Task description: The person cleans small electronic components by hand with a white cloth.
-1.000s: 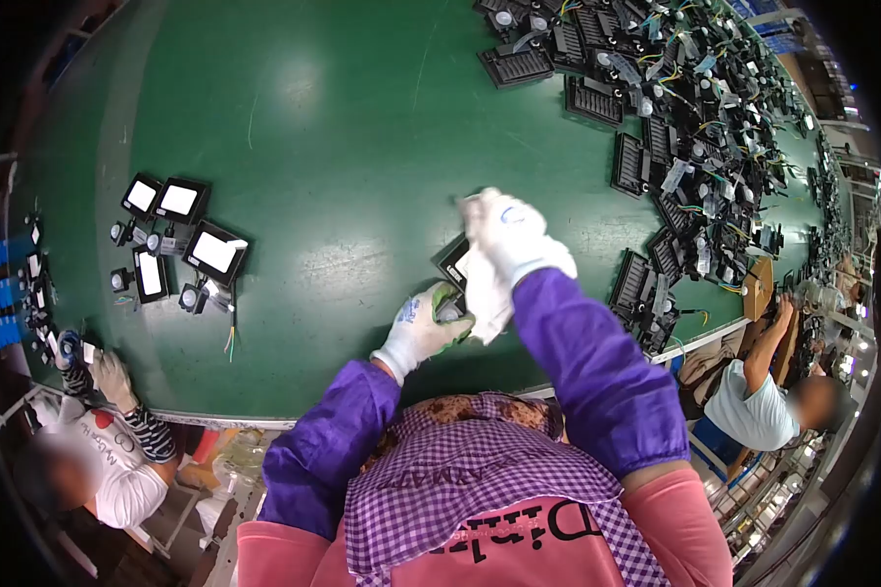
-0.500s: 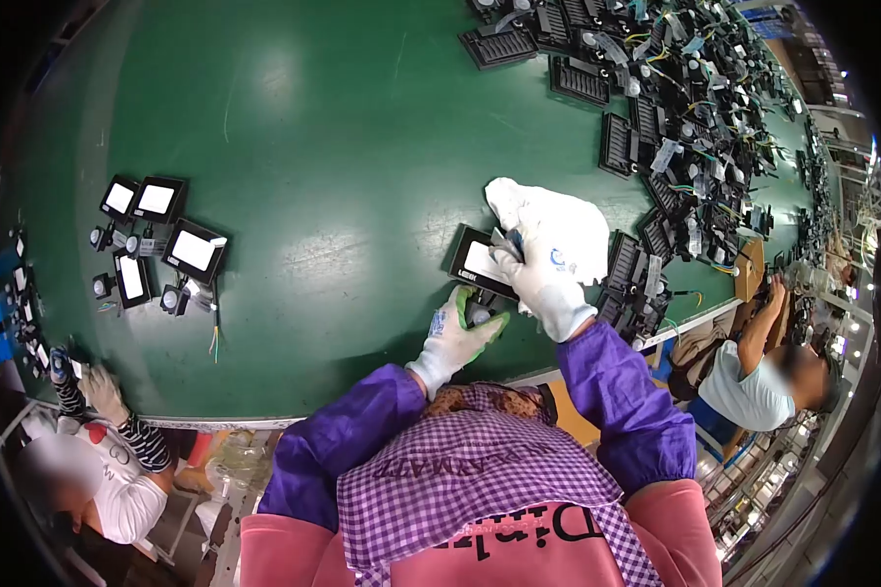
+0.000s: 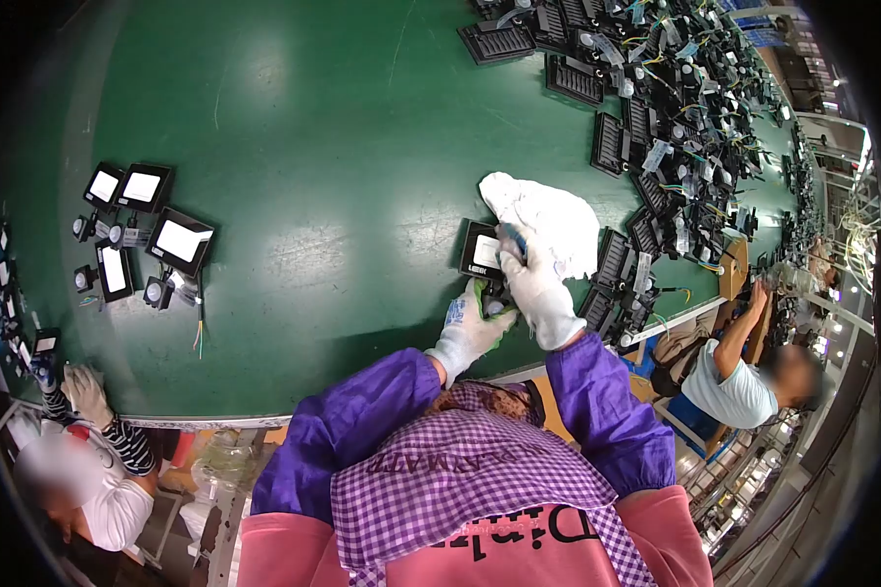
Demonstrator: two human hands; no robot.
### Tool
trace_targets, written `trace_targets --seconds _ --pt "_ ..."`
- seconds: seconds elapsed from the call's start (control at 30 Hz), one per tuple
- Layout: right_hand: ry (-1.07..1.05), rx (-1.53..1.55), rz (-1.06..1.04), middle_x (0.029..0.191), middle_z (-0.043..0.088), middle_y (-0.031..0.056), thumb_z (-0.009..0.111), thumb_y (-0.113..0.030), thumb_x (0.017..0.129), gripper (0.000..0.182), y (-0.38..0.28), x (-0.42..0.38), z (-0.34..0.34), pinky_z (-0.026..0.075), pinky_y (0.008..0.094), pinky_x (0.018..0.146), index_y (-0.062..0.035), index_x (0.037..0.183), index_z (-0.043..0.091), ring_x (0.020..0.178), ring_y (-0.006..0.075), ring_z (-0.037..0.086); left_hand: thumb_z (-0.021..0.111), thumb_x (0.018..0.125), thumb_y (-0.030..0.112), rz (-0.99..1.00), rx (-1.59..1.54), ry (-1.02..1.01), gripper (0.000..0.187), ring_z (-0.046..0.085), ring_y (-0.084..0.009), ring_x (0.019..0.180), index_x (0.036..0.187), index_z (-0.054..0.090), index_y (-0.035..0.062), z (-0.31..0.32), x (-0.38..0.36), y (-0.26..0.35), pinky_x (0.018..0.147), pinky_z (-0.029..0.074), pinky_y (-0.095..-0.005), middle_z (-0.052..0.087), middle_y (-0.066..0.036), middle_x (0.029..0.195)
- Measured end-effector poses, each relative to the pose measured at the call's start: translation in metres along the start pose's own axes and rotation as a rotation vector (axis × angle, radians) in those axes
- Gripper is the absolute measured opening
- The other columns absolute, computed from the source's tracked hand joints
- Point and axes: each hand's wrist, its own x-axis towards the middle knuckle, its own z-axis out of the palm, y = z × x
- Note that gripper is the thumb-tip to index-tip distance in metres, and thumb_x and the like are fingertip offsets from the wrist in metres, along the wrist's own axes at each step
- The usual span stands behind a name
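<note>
A black floodlight with a white panel (image 3: 480, 251) is tilted between my gloved hands on the green table. My left hand (image 3: 472, 328) is closed round its lower part, by the round sensor. My right hand (image 3: 533, 279) lies over the right side of the panel, its fingers pressed together on a small bluish thing that I cannot make out. A crumpled white cloth (image 3: 556, 220) lies just beyond my right hand.
Several finished-looking lights (image 3: 180, 241) lie face up at the left. A large pile of black lights with wires (image 3: 656, 147) covers the right side. A small cardboard box (image 3: 733, 268) stands near the right edge. Co-workers sit at the lower left (image 3: 117, 499) and right (image 3: 734, 386).
The floodlight between my hands has turned to sit more level. My right hand has shifted slightly over its panel. At the left, the co-worker's gloved hand has moved a little.
</note>
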Motion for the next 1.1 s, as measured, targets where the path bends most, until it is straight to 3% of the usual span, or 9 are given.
trace_targets --seconds 0.23,0.37,0.5,0.6,0.7,0.73,0.83,0.97,1.1 --pt "0.037 -0.926 -0.281 0.124 0.061 0.0196 0.064 -0.011 0.088 0.033 -0.040 -0.005 0.002 0.044 0.0412 0.099 -0.0015 0.119 0.065 0.116 0.0388 0.057 0.075 0.081 0.018 0.182 0.011 0.043 0.062 0.063 -0.0299 0.109 0.131 0.046 -0.0017 0.008 0.010 -0.011 0.091 0.049 -0.0392 0.062 -0.020 0.117" --pt "-0.036 -0.742 -0.146 0.122 0.061 0.0130 0.064 -0.030 0.087 0.031 -0.021 -0.003 0.003 0.032 0.0621 0.099 -0.0138 0.112 0.070 0.118 0.0341 0.054 0.075 0.082 0.014 0.078 -0.210 -0.063 0.061 0.061 -0.0263 0.110 0.133 0.045 -0.0022 0.005 0.011 -0.012 0.093 0.049 -0.0379 0.061 -0.016 0.118" --pt "-0.014 -0.728 -0.096 0.123 0.062 0.0098 0.066 -0.031 0.085 0.032 -0.013 0.006 0.001 0.031 0.0609 0.101 -0.0149 0.113 0.070 0.122 0.0319 0.053 0.074 0.082 0.009 -0.196 -0.601 -0.261 0.058 0.060 -0.0230 0.109 0.132 0.046 -0.0023 0.000 0.015 -0.017 0.092 0.049 -0.0373 0.060 -0.012 0.119" --pt "0.004 -0.805 -0.149 0.126 0.060 0.0127 0.065 -0.029 0.086 0.033 -0.016 0.003 0.003 0.032 0.0609 0.102 -0.0119 0.114 0.069 0.121 0.0335 0.054 0.075 0.082 0.012 0.079 -0.325 -0.051 0.058 0.062 -0.0247 0.106 0.131 0.046 -0.0008 0.015 0.013 -0.019 0.089 0.050 -0.0375 0.061 -0.013 0.117" --pt "-0.016 -0.892 -0.224 0.123 0.059 0.0186 0.062 -0.024 0.088 0.031 -0.036 -0.005 0.011 0.040 0.0539 0.100 -0.0059 0.113 0.068 0.118 0.0376 0.054 0.075 0.083 0.016 0.139 -0.027 0.019 0.060 0.059 -0.0261 0.109 0.133 0.044 0.0018 0.025 0.020 -0.033 0.092 0.048 -0.0364 0.058 -0.015 0.123" --pt "-0.027 -0.918 -0.255 0.121 0.059 0.0207 0.061 -0.022 0.088 0.030 -0.040 -0.008 0.014 0.043 0.0510 0.099 -0.0038 0.112 0.067 0.117 0.0390 0.055 0.074 0.084 0.022 0.061 0.043 -0.115 0.060 0.059 -0.0298 0.108 0.133 0.045 0.0036 0.020 0.024 -0.023 0.093 0.047 -0.0359 0.058 -0.018 0.122" --pt "-0.061 -0.919 -0.221 0.115 0.058 0.0243 0.059 -0.018 0.089 0.027 -0.045 -0.011 0.024 0.050 0.0443 0.090 0.0010 0.108 0.066 0.111 0.0412 0.056 0.069 0.086 0.029 0.219 0.159 -0.072 0.056 0.058 -0.0362 0.113 0.132 0.047 0.0050 0.020 0.021 -0.031 0.092 0.048 -0.0421 0.058 -0.022 0.124" --pt "-0.011 -0.904 -0.290 0.110 0.058 0.0248 0.060 -0.013 0.088 0.023 -0.045 0.001 0.027 0.052 0.0461 0.082 0.0018 0.104 0.065 0.099 0.0408 0.060 0.065 0.088 0.032 0.119 0.239 -0.212 0.051 0.058 -0.0372 0.113 0.130 0.050 0.0073 0.013 0.023 -0.020 0.090 0.049 -0.0428 0.058 -0.022 0.125" --pt "0.003 -0.927 -0.387 0.108 0.058 0.0251 0.060 -0.012 0.088 0.021 -0.036 0.000 0.025 0.052 0.0462 0.080 0.0016 0.102 0.065 0.092 0.0413 0.062 0.065 0.088 0.031 0.290 0.229 -0.132 0.052 0.058 -0.0354 0.114 0.132 0.050 0.0085 0.024 0.026 -0.043 0.091 0.049 -0.0411 0.057 -0.021 0.129"
